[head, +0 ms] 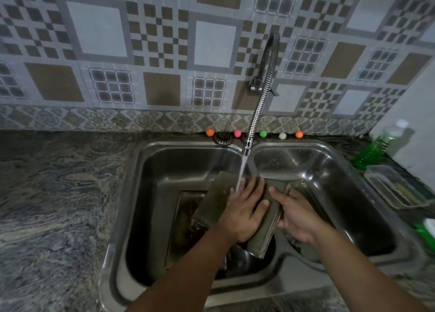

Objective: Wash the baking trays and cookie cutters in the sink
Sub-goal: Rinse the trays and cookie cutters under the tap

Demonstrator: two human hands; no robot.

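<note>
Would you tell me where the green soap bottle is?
The green soap bottle stands on the counter right of the sink, behind a clear tray.

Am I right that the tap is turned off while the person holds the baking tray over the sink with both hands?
Not quite: the head view shows water running from the tap onto the baking tray, held over the sink by left hand and right hand.

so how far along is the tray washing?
Nothing visibly finished. In hand: a baking tray under the running faucet, left hand flat on it, right hand gripping its edge. Left: another tray lies in the left basin; cutters not clearly visible.
</note>
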